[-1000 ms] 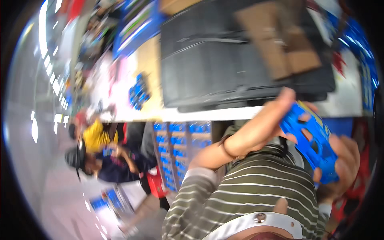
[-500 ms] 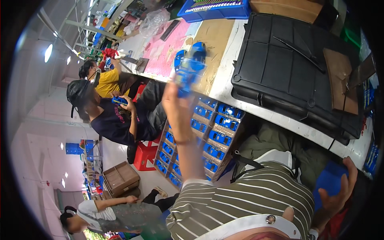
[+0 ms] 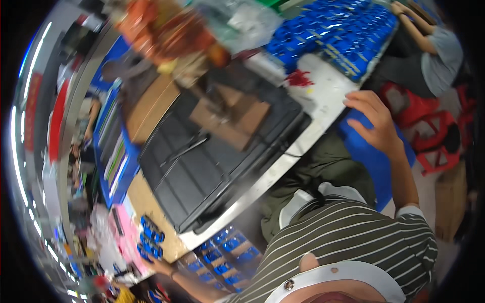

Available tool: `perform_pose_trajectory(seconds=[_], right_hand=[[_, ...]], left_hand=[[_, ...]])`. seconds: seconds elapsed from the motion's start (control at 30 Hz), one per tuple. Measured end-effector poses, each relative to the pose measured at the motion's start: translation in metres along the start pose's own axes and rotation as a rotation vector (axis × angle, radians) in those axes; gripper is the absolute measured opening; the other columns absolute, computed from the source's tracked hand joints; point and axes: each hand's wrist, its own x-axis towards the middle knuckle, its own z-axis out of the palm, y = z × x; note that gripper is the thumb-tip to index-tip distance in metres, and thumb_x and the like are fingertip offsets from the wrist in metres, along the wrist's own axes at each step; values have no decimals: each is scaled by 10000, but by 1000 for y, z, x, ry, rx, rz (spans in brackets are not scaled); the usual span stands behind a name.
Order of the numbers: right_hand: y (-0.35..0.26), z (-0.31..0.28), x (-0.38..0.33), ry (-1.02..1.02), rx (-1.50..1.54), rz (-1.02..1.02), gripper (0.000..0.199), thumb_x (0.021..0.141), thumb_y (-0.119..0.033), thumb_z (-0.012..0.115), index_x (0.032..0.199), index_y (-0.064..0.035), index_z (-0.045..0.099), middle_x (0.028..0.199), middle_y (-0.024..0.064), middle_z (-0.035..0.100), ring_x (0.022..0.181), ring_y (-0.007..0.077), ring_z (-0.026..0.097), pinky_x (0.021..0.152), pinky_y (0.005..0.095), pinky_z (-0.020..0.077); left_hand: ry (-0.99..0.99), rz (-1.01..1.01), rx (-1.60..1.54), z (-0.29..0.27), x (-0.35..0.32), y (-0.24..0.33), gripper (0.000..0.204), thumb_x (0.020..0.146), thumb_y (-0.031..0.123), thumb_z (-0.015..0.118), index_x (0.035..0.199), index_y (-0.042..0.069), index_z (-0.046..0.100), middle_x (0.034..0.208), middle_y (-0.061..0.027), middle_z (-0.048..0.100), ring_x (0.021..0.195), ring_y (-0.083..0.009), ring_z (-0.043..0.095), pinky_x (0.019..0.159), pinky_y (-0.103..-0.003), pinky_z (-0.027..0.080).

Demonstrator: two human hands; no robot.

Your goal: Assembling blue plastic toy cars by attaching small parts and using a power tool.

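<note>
My left hand [image 3: 160, 266] reaches to the cardboard-covered part of the bench at the lower left. Its fingertips are at a small group of blue toy car bodies [image 3: 151, 230]; blur hides whether they grip one. My right hand [image 3: 376, 123] is raised near the bench edge on the right, fingers spread, with nothing in it. Beyond it, many blue car parts [image 3: 348, 30] lie packed together at the far right end of the bench. A black plastic lid or crate [image 3: 202, 166] lies between the hands.
On the black lid stands a metal fixture with a brown base [image 3: 232, 113]. A blue bin [image 3: 121, 151] is behind it. A compartmented box of blue cars [image 3: 222, 252] sits below the bench edge. A person in grey [image 3: 442, 63] works at the far right, near red stools [image 3: 434, 131].
The view has swung to the right, bringing the pile of blue parts into sight. My right hand has risen toward the bench edge. My left hand stays by the blue cars.
</note>
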Motion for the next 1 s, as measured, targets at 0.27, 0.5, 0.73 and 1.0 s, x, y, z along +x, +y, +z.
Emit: perform_pose_trajectory(seconds=[0.27, 0.5, 0.73, 1.0], right_hand=[[112, 14, 6, 347, -480, 339, 303, 713, -183, 722, 986, -92, 624, 1064, 78, 531, 1003, 268, 522, 819, 371, 463], [146, 40, 9, 327, -578, 340, 284, 699, -224, 741, 923, -95, 624, 1063, 82, 531, 967, 266, 523, 807, 362, 458], [148, 35, 10, 528, -386, 299, 243, 745, -215, 727, 921, -76, 635, 1090, 88, 538, 966, 242, 525, 814, 346, 446], [52, 22, -28, 48, 944, 372, 320, 741, -154, 713, 990, -3, 579, 1220, 106, 488, 1125, 198, 468, 953, 340, 366]], left_hand=[[477, -26, 192, -16, -22, 141, 327, 953, 203, 423, 1116, -11, 610, 1166, -159, 586, 1070, -292, 552, 951, -355, 408], [335, 388, -227, 10, -152, 374, 297, 946, 175, 426, 1050, -55, 582, 1055, -180, 591, 902, -279, 577, 832, -357, 468], [-1131, 559, -984, 67, -245, 502, 195, 855, 28, 475, 1018, -28, 567, 994, -169, 604, 839, -233, 594, 788, -328, 487], [-1471, 76, -1578, 117, -294, 564, 1047, 682, 203, 816, 1441, 1, 123, 1431, -203, 299, 1334, -268, 299, 1105, -389, 213]])
